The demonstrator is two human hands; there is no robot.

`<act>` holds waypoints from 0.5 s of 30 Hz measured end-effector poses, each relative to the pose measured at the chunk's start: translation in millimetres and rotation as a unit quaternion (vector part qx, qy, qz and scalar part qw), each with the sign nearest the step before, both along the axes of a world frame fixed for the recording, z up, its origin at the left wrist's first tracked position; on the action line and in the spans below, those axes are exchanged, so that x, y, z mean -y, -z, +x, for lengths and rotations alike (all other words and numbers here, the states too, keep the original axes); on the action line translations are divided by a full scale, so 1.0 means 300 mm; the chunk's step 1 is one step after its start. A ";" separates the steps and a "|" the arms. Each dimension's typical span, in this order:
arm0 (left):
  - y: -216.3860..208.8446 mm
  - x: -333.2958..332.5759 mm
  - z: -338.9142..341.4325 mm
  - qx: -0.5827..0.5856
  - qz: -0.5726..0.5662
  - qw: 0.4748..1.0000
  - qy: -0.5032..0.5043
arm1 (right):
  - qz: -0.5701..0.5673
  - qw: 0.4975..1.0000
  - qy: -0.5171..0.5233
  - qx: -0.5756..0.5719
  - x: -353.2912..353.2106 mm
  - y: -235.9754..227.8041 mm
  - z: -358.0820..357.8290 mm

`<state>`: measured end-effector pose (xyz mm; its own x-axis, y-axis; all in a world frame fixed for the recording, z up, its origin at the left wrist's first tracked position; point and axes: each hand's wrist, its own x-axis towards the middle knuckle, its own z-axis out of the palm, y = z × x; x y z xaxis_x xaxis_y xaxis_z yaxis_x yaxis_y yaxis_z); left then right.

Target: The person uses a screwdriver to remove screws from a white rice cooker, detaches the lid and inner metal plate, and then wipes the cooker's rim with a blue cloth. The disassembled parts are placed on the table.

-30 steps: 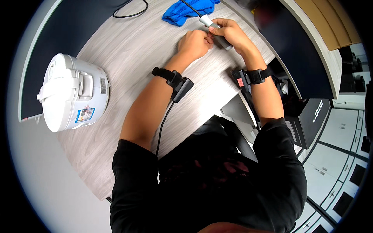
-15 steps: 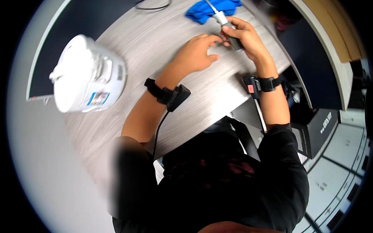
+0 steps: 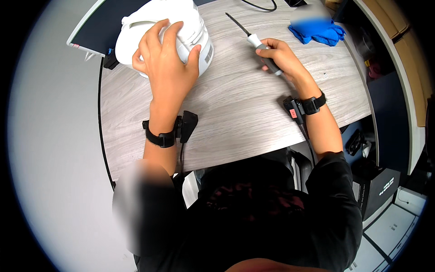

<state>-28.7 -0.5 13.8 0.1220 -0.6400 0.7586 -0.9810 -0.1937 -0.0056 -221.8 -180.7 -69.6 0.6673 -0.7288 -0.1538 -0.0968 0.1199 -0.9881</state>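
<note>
My left hand [image 3: 165,68] lies over the top of a white rounded appliance [image 3: 181,10] with a lid and a carrying handle, which looks like a rice cooker. Its fingers are spread and curved over the lid, thumb apart on the right side; whether they press on it I cannot tell. In my right hand [image 3: 289,61] a screwdriver [image 3: 254,41] is held by its grey and white handle. The dark shaft points up and to the left, away from me, above the desk. Both wrists carry black straps with small black boxes and cables.
A wood-grain desk [image 3: 235,104] spans the middle. A blue cloth [image 3: 319,34] lies at its far right, and a black cable [image 3: 260,7] curls at the far edge. Dark partitions [image 3: 93,29] border it. Below on the right stands a black box [image 3: 380,190].
My left hand has moved left from near the screwdriver onto the white appliance. My right hand keeps the screwdriver. The view has shifted, so appliance and cloth appear further right.
</note>
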 end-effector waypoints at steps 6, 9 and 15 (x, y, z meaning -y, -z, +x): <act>0.061 -0.009 -0.016 -0.035 0.038 0.992 -0.111 | -0.178 0.965 0.053 -0.187 0.040 0.071 0.031; 0.071 -0.022 -0.008 -0.044 0.031 0.995 -0.082 | -0.187 0.952 0.069 -0.231 0.076 0.085 0.018; 0.072 -0.031 0.004 -0.048 0.005 0.998 -0.039 | -0.254 0.905 0.097 -0.328 0.137 0.094 -0.011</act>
<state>-27.6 8.9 -7.7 0.2430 -0.6336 0.7345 -0.9594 -0.2690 0.0854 -225.1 -221.9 -98.0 0.4062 -0.9101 -0.0822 -0.7075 -0.2563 -0.6587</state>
